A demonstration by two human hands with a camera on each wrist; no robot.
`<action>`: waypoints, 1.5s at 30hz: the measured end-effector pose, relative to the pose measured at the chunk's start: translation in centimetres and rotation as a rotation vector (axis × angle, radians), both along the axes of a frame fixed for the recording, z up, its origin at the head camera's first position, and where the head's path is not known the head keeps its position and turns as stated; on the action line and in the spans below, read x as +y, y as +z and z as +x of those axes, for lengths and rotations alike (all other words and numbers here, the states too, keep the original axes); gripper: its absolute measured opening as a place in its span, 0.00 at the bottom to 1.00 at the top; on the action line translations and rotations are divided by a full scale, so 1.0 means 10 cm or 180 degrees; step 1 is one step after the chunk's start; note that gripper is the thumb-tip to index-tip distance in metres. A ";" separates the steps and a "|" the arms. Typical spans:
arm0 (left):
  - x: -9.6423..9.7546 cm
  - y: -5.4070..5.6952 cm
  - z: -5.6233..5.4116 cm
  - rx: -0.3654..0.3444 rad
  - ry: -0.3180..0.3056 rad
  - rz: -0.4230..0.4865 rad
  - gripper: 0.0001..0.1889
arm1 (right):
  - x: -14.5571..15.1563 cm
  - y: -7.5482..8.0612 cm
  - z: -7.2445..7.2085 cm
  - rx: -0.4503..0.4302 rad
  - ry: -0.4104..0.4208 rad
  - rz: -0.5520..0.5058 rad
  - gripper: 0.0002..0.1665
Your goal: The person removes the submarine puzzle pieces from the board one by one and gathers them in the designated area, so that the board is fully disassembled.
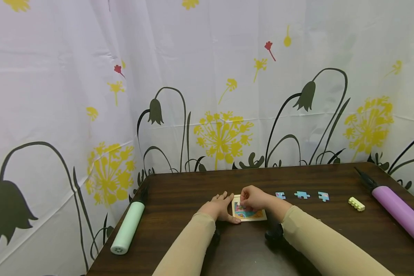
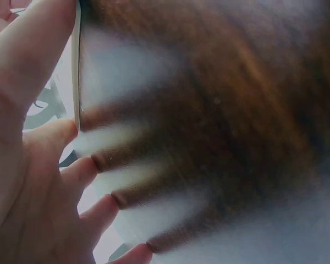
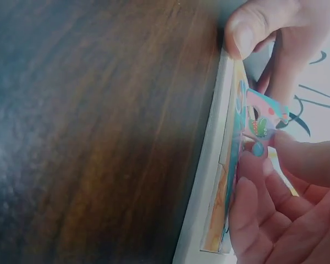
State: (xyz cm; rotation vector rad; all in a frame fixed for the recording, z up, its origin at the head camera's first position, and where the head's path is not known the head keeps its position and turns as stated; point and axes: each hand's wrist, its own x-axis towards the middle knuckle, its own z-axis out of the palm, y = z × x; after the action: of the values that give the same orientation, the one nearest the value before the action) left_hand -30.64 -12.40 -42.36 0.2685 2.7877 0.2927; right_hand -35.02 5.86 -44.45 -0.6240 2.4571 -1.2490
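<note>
A small wooden puzzle tray (image 1: 259, 220) with a colourful picture lies on the dark table between both hands. My left hand (image 1: 220, 209) rests beside its left side, fingers spread and thumb at the near left corner. In the left wrist view the fingertips of that hand (image 2: 49, 143) touch the tabletop and the tray's edge. Over the tray, my right hand (image 1: 253, 197) pinches a pink and teal jigsaw piece (image 3: 268, 113) between thumb and fingers. In the right wrist view this piece stands tilted up from the picture, and curled fingers partly hide the tray's inside.
Three loose blue jigsaw pieces, left (image 1: 280, 195), middle (image 1: 301, 195) and right (image 1: 323, 196), lie in a row right of the tray. Beyond them is a pale yellow toy brick (image 1: 356, 204). A mint green hand pump (image 1: 128, 228) and a purple one (image 1: 398, 212) lie at the table's sides.
</note>
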 end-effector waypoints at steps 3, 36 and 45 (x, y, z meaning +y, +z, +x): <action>0.00 -0.01 -0.01 -0.0019 0.0008 -0.0015 0.53 | -0.01 -0.01 0.00 0.0030 0.0017 0.0026 0.09; 0.10 -0.03 0.00 0.0003 0.0167 0.0109 0.42 | 0.64 0.14 -0.06 -0.0082 -0.0667 -0.0257 0.05; 0.07 -0.01 0.01 -0.0043 0.0135 0.0113 0.44 | 1.32 0.16 0.02 -0.0382 -0.0127 0.0341 0.05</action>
State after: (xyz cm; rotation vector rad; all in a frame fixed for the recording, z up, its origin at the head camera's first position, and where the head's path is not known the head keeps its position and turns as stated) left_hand -30.53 -11.75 -42.51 0.2151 2.7797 0.3533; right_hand -34.78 19.02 -42.89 -0.4604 2.4289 -1.1261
